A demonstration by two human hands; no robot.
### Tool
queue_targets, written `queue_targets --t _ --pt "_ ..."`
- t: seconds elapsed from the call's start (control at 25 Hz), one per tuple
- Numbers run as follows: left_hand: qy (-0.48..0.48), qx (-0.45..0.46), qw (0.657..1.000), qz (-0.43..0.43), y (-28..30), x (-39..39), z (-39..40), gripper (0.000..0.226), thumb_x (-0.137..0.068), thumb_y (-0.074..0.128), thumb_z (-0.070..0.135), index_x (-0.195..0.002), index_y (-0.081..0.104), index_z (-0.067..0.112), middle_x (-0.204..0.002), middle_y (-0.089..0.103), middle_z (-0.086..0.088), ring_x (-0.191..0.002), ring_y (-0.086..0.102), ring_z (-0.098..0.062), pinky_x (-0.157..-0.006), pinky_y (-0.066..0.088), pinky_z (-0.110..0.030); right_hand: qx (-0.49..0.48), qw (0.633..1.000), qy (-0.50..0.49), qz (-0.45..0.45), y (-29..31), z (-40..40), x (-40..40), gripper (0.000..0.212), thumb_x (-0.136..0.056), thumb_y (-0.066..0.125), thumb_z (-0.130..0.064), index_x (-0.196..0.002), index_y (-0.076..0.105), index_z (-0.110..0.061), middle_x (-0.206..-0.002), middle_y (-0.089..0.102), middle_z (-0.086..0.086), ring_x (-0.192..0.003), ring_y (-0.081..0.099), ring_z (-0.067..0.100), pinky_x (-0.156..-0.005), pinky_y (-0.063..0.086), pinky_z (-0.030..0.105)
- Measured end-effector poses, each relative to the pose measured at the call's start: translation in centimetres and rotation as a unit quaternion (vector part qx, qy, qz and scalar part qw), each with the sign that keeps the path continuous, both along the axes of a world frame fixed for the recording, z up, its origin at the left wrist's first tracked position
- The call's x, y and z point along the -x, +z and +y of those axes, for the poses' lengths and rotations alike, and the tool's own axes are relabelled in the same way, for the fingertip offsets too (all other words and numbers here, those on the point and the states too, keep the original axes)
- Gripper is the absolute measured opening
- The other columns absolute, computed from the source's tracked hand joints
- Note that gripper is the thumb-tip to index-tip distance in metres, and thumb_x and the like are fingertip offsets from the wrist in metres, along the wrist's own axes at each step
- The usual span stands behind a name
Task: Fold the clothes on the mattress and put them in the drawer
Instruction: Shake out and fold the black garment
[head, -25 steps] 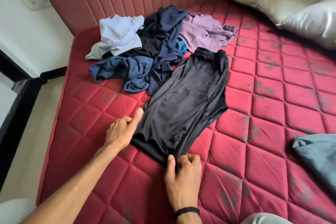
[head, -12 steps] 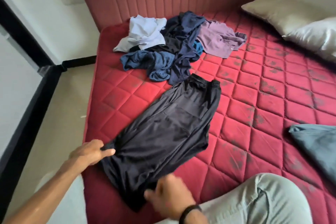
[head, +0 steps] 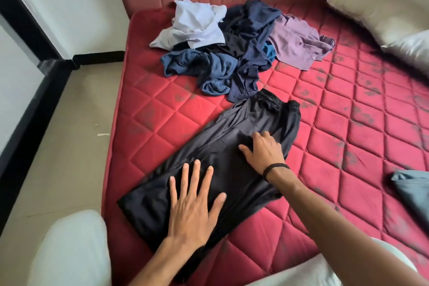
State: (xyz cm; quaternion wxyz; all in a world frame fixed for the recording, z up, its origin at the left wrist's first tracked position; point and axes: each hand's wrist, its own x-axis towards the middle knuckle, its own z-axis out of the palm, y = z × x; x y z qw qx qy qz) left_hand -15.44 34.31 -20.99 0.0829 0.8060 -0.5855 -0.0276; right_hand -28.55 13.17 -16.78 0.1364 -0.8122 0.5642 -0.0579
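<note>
At lower centre of the frame, the left hand (head: 193, 210) lies flat with fingers spread on the leg end of the black trousers (head: 222, 160), its grip open and pressing, holding nothing. To its right, nearer mid-frame, the right hand (head: 263, 152) rests palm-down on the seat area, fingers bent only a little; its grip also looks open.

The step in hand seems to be smoothing the garment before the next fold. To do it well, I would sweep both palms outward along the cloth, push creases toward the edges, and line up the side seams before bringing the hems up to the waistband.

The trousers lie on the red quilted mattress (head: 162, 127), long axis diagonal: hems at lower left, elastic waistband pointing upper right, just beside the unfolded clothes pile (head: 234, 53) at upper centre.
</note>
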Motion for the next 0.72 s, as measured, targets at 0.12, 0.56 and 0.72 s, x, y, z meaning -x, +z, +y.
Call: queue_targets --t 0.12,0.56,0.72 --pt "-0.011 0.016 1.000 0.004 0.1 -0.3 -0.6 0.077 -0.102 0.026 0.070 -0.164 0.017 0.026 -0.173 0.006 -0.005 -0.160 0.001 -0.029 -0.124 0.011 -0.064 -0.013 0.993 0.005 -0.118 0.4 -2.1 0.4 0.022 -0.088 0.076 -0.030 -0.096 0.064 -0.013 -0.103 0.063 0.014 -0.101 0.062 0.038 -0.084 0.051 0.042" --pt "-0.013 0.003 1.000 0.003 0.2 1.1 -3.8 0.077 -0.104 0.024 0.069 -0.165 0.016 0.022 -0.173 0.006 -0.007 -0.160 0.001 -0.028 -0.123 0.011 -0.065 0.072 0.996 -0.040 0.043 -0.9 -5.3 0.2 0.025 -0.105 0.049 -0.026 -0.122 0.043 -0.008 -0.117 0.055 0.023 -0.108 0.058 0.045 -0.076 0.049 0.050" --pt "-0.009 0.042 0.999 0.004 0.3 1.7 -4.4 0.076 -0.104 0.024 0.068 -0.165 0.014 0.023 -0.173 0.004 -0.007 -0.160 -0.001 -0.029 -0.123 0.009 -0.066 0.251 0.967 0.034 0.026 1.1 -6.2 -0.9 0.018 -0.103 0.053 -0.025 -0.114 0.052 -0.011 -0.098 0.062 0.015 -0.096 0.060 0.040 -0.063 0.047 0.043"
